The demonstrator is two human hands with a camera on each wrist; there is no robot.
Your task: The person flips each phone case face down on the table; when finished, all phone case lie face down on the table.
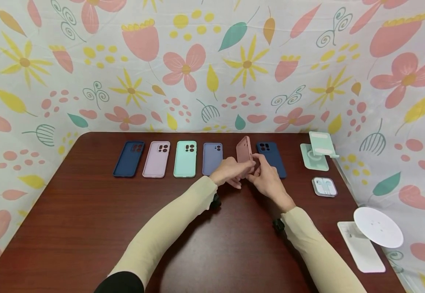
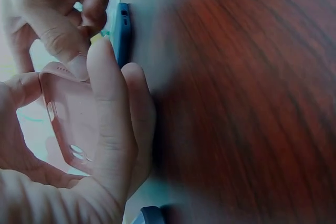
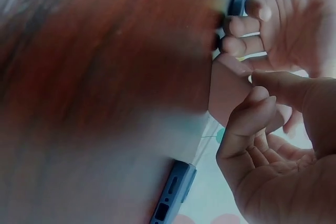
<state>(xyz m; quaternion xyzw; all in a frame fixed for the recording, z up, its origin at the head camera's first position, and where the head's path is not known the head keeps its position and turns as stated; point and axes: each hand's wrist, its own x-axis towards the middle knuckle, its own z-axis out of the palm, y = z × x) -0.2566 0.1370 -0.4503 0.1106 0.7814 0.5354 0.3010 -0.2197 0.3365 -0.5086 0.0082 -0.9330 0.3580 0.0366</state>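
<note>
A pink phone case (image 1: 244, 148) stands upright on edge, tilted, between two dark blue cases in the row. My left hand (image 1: 230, 170) holds it near its lower end, with fingers and thumb around its sides. At the opposite edge, my right hand (image 1: 268, 180) pinches the case's rim. In the left wrist view the hollow inside of the pink case (image 2: 71, 108) and its camera cutouts show, with no phone inside. The right wrist view shows its smooth pink back (image 3: 226, 90), partly hidden by fingers.
A blue-grey case (image 1: 212, 156), mint case (image 1: 185, 158), lilac case (image 1: 156, 159) and navy case (image 1: 128, 158) lie leftward; a dark blue case (image 1: 272, 156) lies right. Further right are a mint stand (image 1: 314, 162), boxed earphones (image 1: 324, 187) and a white round-topped stand (image 1: 378, 227).
</note>
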